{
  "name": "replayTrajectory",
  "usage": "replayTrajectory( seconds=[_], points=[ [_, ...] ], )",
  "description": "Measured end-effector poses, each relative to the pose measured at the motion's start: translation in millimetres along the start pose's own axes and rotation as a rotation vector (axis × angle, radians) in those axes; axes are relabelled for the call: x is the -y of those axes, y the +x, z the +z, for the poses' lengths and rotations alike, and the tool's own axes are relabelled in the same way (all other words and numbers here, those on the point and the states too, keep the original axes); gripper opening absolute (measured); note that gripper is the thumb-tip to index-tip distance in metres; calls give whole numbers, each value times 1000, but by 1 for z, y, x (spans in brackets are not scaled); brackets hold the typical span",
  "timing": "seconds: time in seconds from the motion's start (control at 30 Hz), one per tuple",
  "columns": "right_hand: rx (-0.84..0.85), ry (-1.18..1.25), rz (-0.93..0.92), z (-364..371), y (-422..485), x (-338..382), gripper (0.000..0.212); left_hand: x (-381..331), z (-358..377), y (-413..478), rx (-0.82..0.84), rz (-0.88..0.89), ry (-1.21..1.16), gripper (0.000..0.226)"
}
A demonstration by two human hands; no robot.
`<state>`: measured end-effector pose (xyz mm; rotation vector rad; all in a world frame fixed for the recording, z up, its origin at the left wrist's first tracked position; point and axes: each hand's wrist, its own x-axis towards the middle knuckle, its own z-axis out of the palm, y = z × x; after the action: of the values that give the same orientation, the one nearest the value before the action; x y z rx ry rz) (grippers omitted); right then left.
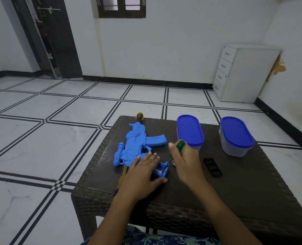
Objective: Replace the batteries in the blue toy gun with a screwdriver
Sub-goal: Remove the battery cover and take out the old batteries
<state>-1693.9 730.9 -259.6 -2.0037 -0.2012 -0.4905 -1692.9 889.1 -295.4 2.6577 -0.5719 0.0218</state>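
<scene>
The blue toy gun (134,144) lies flat on the dark woven table (243,188), muzzle pointing away, its yellow stock toward me. My left hand (143,172) presses down on the gun's grip end, fingers spread over it. My right hand (185,161) is closed around a green-handled screwdriver (179,145), and the thin shaft slants down-left into the open battery compartment (161,169) at the gun's grip. A small black cover piece (212,167) lies on the table to the right of my right hand.
Two clear containers with blue lids (190,131) (235,135) stand at the table's far right. A white drawer unit (242,73) stands by the far wall. Tiled floor surrounds the table on the left and beyond.
</scene>
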Motion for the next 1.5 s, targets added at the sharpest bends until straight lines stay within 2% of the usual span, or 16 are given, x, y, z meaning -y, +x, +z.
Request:
replayTrajectory(
  seconds=[0.13, 0.27, 0.43, 0.6, 1.07, 1.13, 1.3, 1.4, 1.5],
  points=[
    [59, -79, -84, 5, 2, 1, 32, 0, 0, 0, 1, 6, 2, 77],
    [79, -114, -94, 6, 4, 0, 32, 1, 2, 0, 1, 9, -1, 77],
    [205, -327, -133, 17, -3, 0, 27, 1, 0, -1, -24, 40, -26, 70],
    [128, -107, 2, 5, 3, 3, 29, 1, 2, 0, -14, 7, -2, 76],
    [20, -42, -20, 6, 0, 5, 32, -1, 2, 1, -25, -26, -28, 69],
    [-31, -4, 13, 2, 3, 5, 35, -2, 1, 2, -19, -30, -32, 69],
    [-23, 75, 189, 0, 4, 0, 34, -4, 1, 0, -32, -38, -38, 68],
    [-115, 283, 305, -4, 4, 2, 32, -5, -1, 1, -38, -39, -63, 68],
    [-283, 383, 258, -12, 4, 5, 33, -3, -4, 1, -35, -33, -123, 75]
  ],
)
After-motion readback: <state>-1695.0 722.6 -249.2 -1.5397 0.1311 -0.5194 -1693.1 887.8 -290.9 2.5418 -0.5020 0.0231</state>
